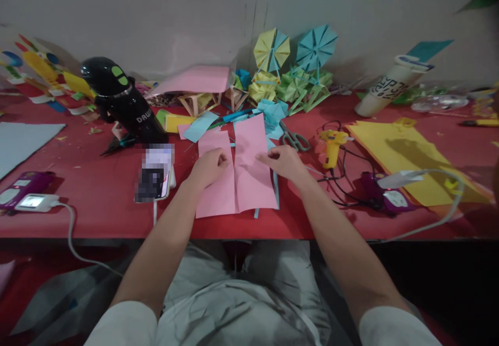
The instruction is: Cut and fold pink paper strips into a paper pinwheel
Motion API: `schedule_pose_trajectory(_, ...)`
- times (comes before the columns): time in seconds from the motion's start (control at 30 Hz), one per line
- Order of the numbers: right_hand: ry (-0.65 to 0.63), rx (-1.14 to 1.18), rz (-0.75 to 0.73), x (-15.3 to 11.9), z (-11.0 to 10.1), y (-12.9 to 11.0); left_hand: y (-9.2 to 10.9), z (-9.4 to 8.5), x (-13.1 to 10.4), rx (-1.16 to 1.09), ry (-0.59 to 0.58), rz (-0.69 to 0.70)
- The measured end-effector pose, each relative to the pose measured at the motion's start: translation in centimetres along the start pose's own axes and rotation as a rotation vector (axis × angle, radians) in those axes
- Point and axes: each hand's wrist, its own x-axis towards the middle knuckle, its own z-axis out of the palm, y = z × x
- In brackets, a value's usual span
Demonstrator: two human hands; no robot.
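Pink paper (255,190) lies at the front of the red table, its two halves parted by a gap at the top that narrows toward me. Whether they still join at the bottom, I cannot tell. Over the left half, my left hand (210,166) is closed, fingers curled near the inner edge. My right hand (284,159) pinches the right half near its outer edge; that half is slightly raised and creased. Light blue paper shows beneath the right side. Just beyond my right hand lie scissors (296,140).
A phone (156,179) and black bottle (127,104) stand left. On the right are a yellow glue gun (332,147), its cable, a purple power socket (390,195), yellow paper (413,164) and a leaning cup (390,86). Folded paper pieces (273,83) line the wall.
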Motion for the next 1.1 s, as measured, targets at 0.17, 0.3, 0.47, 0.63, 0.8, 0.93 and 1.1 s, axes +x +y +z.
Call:
schedule_pose_trajectory(0.17,-0.045,0.036,-0.051,0.15,0.11,0.16,-0.23,0.02,0.15,-0.044,0.04,0.065)
schedule_pose_trajectory(0.3,-0.012,0.014,-0.066,0.29,0.43,0.34,-0.35,-0.15,-0.04,-0.059,0.001,0.107)
schedule_pose_trajectory(0.47,-0.009,-0.01,-0.037,0.15,0.46,0.24,-0.28,-0.37,-0.27,0.006,-0.088,0.011)
schedule_pose_trajectory(0.63,-0.053,-0.055,-0.037,0.13,0.36,0.18,-0.33,-0.31,-0.23,-0.048,-0.098,-0.03)
schedule_pose_trajectory(0.8,-0.047,-0.101,-0.025,0.21,0.25,0.48,-0.58,-0.12,-0.23,-0.096,-0.091,-0.02)
schedule_pose_trajectory(0.93,-0.044,-0.057,-0.037,0.13,-0.14,0.64,-0.77,-0.05,-0.11,-0.066,-0.088,0.007)
schedule_pose_trajectory(1.1,-0.053,0.041,-0.057,0.05,-0.23,0.51,-0.62,-0.08,0.13,-0.022,-0.01,0.053)
